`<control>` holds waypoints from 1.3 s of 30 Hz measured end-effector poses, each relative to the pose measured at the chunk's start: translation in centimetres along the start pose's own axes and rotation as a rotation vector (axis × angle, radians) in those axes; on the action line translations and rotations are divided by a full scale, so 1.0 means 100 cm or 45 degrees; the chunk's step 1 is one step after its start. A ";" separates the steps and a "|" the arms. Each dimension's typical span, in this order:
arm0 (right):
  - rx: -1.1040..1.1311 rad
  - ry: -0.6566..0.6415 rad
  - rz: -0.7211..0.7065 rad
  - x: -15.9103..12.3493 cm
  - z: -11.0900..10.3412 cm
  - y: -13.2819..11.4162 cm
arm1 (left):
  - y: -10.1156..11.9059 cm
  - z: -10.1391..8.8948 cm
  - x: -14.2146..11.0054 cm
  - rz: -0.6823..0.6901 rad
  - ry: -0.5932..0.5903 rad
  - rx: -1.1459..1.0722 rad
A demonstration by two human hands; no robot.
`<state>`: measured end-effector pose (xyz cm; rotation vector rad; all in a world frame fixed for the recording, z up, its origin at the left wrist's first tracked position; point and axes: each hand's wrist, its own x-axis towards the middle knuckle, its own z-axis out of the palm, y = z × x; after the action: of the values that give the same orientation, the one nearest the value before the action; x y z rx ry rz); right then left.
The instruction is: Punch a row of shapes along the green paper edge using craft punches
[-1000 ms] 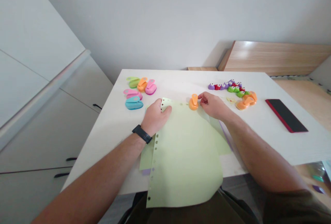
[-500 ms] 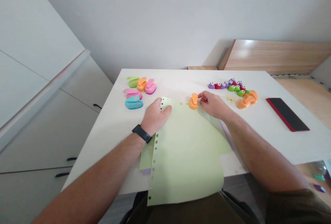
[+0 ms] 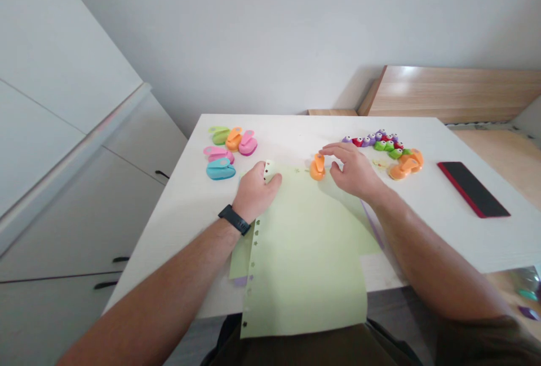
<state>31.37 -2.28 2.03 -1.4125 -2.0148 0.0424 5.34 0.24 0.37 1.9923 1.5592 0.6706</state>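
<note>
A pale green sheet of paper (image 3: 310, 253) lies before me, its lower part hanging over the table's front edge. Small shaped holes run down its left side, and a few more show along the far edge. My left hand (image 3: 257, 188) grips the sheet's far left corner, thumb on top. At the far edge of the paper stands an orange craft punch (image 3: 317, 168). The fingers of my right hand (image 3: 349, 168) reach over the punch's lever, with the thumb apart from them and nothing grasped. More green and purple sheets lie underneath.
Several colored punches, including a blue one (image 3: 220, 169), stand at the left. Small punches (image 3: 382, 143), two orange punches (image 3: 406, 166) and yellowish paper cutouts (image 3: 379, 163) sit at the right. Beyond them lies a black and red flat object (image 3: 472, 189) on the white table (image 3: 169, 230).
My right hand has shifted from the punch's right side to above its lever, its fingers stretching out. My left hand still holds the paper's corner.
</note>
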 end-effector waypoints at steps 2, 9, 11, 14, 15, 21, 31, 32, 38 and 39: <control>0.008 -0.017 -0.052 -0.001 0.001 0.000 | 0.000 0.000 0.000 0.004 0.005 0.001; 0.000 -0.064 -0.096 -0.002 0.004 -0.001 | 0.000 0.000 -0.001 0.017 0.005 -0.017; 0.013 -0.046 -0.104 -0.002 0.004 -0.001 | 0.000 0.000 -0.001 0.013 0.003 -0.015; 0.017 -0.045 -0.112 -0.001 0.004 0.000 | 0.000 0.000 0.000 0.002 -0.005 -0.020; 0.013 -0.048 -0.114 -0.001 0.005 0.000 | 0.000 0.000 0.000 0.000 -0.007 -0.023; 0.004 -0.043 -0.105 -0.001 0.004 0.000 | 0.001 -0.001 0.000 0.003 -0.004 -0.032; 0.021 -0.053 -0.087 -0.002 0.004 -0.002 | 0.000 0.000 0.000 0.019 0.004 -0.038; 0.024 -0.052 -0.085 -0.002 0.003 -0.002 | 0.001 0.000 0.000 0.008 0.003 -0.039; 0.033 -0.054 -0.071 -0.002 0.002 -0.004 | 0.006 -0.003 -0.002 -0.040 0.015 -0.084; 0.036 -0.056 -0.069 -0.002 0.002 -0.004 | 0.006 -0.004 -0.002 -0.043 0.013 -0.088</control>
<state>31.00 -2.51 1.91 -1.3494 -2.0791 0.0788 5.49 -0.04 1.07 1.9107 1.5516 0.7129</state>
